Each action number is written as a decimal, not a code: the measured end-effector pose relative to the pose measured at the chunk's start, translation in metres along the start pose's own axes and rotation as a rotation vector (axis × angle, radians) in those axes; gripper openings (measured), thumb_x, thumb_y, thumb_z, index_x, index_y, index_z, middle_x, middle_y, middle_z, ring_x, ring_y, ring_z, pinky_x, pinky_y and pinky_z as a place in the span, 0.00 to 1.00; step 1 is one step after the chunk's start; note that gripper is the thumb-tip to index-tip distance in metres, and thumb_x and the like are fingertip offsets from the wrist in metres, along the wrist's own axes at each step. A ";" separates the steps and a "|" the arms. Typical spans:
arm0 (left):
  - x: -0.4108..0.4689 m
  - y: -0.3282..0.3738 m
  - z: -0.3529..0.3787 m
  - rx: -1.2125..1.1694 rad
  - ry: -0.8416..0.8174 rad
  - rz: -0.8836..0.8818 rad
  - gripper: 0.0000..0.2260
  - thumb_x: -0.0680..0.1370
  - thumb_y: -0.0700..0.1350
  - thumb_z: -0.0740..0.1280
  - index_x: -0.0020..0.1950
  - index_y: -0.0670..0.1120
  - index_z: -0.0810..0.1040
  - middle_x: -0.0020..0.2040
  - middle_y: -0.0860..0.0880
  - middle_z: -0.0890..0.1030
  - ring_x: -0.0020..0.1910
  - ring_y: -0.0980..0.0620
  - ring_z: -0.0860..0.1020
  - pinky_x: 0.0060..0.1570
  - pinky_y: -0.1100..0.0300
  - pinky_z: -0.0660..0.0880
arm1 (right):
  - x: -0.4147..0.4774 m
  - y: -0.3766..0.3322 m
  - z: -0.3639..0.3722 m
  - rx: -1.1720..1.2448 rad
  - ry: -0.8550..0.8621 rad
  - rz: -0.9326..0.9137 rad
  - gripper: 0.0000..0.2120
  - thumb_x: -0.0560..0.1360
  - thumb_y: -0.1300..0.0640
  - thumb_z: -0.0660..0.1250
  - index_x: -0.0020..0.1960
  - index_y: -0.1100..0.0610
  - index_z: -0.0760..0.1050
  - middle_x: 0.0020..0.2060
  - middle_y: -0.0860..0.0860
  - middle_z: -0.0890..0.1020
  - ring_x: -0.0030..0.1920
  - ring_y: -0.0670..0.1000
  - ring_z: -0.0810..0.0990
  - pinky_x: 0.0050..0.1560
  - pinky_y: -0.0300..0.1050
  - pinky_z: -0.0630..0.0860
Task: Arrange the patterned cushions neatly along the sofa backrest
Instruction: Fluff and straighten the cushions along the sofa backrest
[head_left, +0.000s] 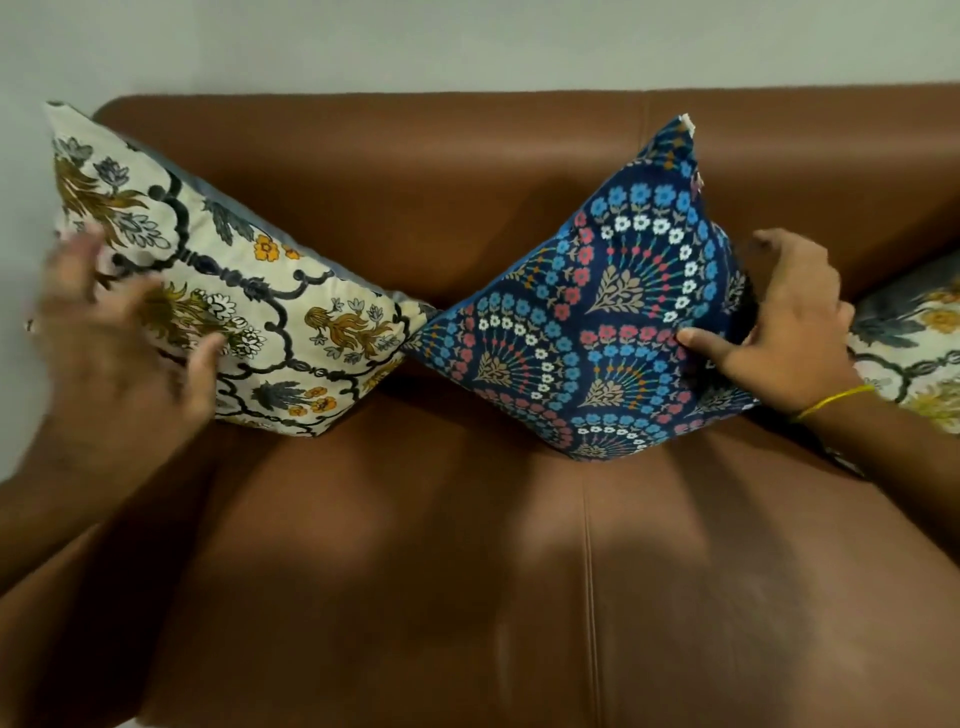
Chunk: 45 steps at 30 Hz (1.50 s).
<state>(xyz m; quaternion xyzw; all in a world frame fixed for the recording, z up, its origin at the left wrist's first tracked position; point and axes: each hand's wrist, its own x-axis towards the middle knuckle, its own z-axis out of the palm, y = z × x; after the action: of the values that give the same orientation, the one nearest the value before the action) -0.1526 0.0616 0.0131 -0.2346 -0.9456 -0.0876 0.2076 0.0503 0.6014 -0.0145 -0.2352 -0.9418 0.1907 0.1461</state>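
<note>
A cream cushion (270, 296) with a dark lattice and ochre flowers stands on one corner against the brown sofa backrest (415, 171) at the left. My left hand (119, 343) is blurred, fingers spread over its left part. A navy cushion (613, 322) with blue, red and white flowers stands on a corner beside it, their inner corners touching. My right hand (779, 332) grips the navy cushion's right corner, thumb on the front and fingers behind. A yellow band circles that wrist.
A second cream floral cushion (914, 348) lies at the right edge, partly behind my right arm. The brown leather seat (467, 571) spreads in front, with a seam right of the middle. A pale wall (467, 41) rises behind the backrest.
</note>
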 end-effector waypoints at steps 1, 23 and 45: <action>-0.010 0.007 0.013 0.021 0.031 0.121 0.34 0.82 0.53 0.71 0.83 0.39 0.68 0.88 0.33 0.62 0.90 0.33 0.60 0.81 0.30 0.67 | -0.017 -0.011 0.004 -0.015 0.103 -0.060 0.56 0.69 0.23 0.71 0.84 0.57 0.61 0.80 0.61 0.68 0.80 0.68 0.69 0.72 0.74 0.70; -0.054 0.221 0.045 -0.007 -0.163 0.306 0.41 0.77 0.56 0.73 0.89 0.51 0.64 0.94 0.42 0.50 0.94 0.38 0.49 0.80 0.17 0.48 | -0.138 0.068 -0.070 -0.246 0.171 0.026 0.56 0.72 0.28 0.71 0.90 0.54 0.54 0.91 0.61 0.53 0.90 0.65 0.54 0.74 0.74 0.70; -0.022 0.704 0.161 -1.545 -1.142 -1.053 0.25 0.81 0.41 0.78 0.78 0.46 0.78 0.73 0.46 0.84 0.77 0.40 0.78 0.78 0.38 0.76 | 0.014 0.380 -0.203 0.274 -0.233 0.159 0.67 0.55 0.19 0.79 0.84 0.51 0.64 0.78 0.50 0.79 0.77 0.53 0.79 0.81 0.59 0.73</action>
<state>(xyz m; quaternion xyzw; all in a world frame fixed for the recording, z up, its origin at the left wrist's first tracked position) 0.1461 0.7111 -0.0930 0.1258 -0.5744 -0.6128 -0.5280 0.2595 0.9774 0.0050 -0.2631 -0.8960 0.3541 0.0511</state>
